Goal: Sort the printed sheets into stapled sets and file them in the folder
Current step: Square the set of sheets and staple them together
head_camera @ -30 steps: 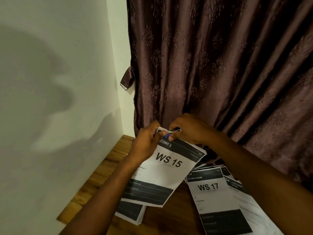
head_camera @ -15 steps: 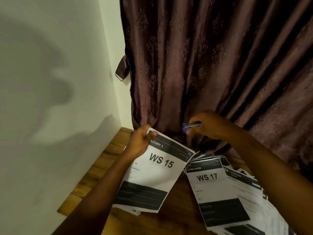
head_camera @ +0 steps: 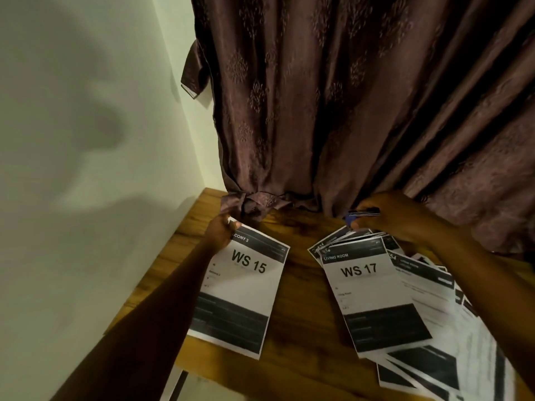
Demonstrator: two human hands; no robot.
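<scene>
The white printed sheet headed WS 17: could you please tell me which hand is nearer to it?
Right. The right hand, gripping a small blue stapler, hovers just above the white WS 17 sheet's top edge; the left hand holds the WS 15 sheet across the wooden table.

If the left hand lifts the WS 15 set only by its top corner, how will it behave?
The WS 15 set looks like thin printed paper, so it would probably droop and bend rather than stay flat. It is likely light, so the left hand pinching one corner should carry it. On the smooth wooden table it may slide easily when pushed.
</scene>
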